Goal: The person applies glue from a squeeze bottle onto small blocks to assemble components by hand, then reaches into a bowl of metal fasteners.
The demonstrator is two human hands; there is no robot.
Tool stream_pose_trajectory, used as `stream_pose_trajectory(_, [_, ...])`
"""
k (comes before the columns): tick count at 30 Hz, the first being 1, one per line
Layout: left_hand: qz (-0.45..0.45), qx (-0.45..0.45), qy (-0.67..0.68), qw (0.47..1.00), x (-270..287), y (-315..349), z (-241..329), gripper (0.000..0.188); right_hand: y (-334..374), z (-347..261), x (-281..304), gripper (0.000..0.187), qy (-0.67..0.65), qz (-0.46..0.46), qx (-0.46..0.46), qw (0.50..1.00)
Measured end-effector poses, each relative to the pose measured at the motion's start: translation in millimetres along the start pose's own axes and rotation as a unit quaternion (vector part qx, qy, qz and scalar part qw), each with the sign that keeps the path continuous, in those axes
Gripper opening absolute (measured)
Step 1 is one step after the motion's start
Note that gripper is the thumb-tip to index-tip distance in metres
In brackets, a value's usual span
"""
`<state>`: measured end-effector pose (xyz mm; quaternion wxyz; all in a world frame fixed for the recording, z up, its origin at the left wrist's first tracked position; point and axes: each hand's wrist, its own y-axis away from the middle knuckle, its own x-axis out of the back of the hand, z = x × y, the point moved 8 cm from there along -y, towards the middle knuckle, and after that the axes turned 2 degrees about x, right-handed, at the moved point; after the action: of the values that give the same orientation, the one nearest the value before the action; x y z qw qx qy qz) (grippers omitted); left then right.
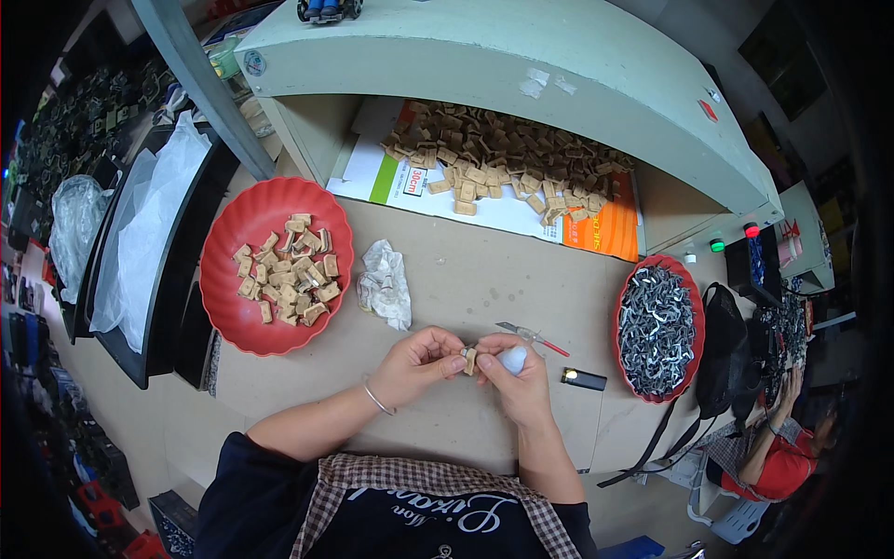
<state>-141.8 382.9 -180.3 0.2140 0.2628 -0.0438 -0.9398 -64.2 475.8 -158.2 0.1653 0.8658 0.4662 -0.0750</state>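
Over the near part of the table, a small tan block (470, 360) is pinched between the fingertips of both hands. My left hand (430, 358) is closed on its left end, where a small shiny bit shows at the fingertips; its shape is too small to tell. Closed from the other side, my right hand (521, 388) touches the block with its fingers and also keeps a small white squeeze bottle (512, 359) against its palm. Just beyond the right hand lies a craft knife (535, 337) with a red handle. A short black cylinder (584, 378) rests to its right.
At the left, a red bowl (216, 279) holds several tan blocks. Another red bowl (694, 359) on the right contains grey metal hooks. A crumpled white cloth (384, 284) lies between. More tan blocks (503, 154) are heaped under the shelf (503, 65). A co-worker (778, 461) sits far right.
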Motion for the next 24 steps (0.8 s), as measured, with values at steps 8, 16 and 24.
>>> stream_pose_trajectory(8, [0.017,0.009,0.0,1.0,1.6,-0.2,1.9,0.018,0.5,-3.3,-4.9,0.022,0.033,-0.014,0.038,0.999])
stream_pose_trajectory(16, [-0.062,0.085,-0.067,0.992,-0.2,-0.7,-6.9,0.02,-0.9,-11.0,-10.2,0.01,0.136,-0.054,0.055,0.988])
stream_pose_trajectory(24, [-0.041,0.08,0.119,0.989,0.9,1.4,-6.3,0.023,-1.0,-17.5,5.5,0.032,0.046,0.006,0.034,0.998])
